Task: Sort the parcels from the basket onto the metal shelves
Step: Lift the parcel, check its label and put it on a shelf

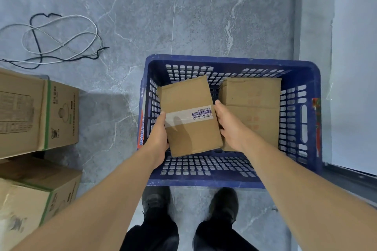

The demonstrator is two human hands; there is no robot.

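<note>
Parcel [189,116], a taped cardboard box at the 9 o'clock side of the blue basket [314,79], looks stiff and light, clamped on opposite sides between left hand [158,138] and right hand [229,124].

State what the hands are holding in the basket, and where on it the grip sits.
Both hands hold the taped cardboard parcel over the blue basket: left hand on its left side, right hand on its right side, near the tape band.
</note>
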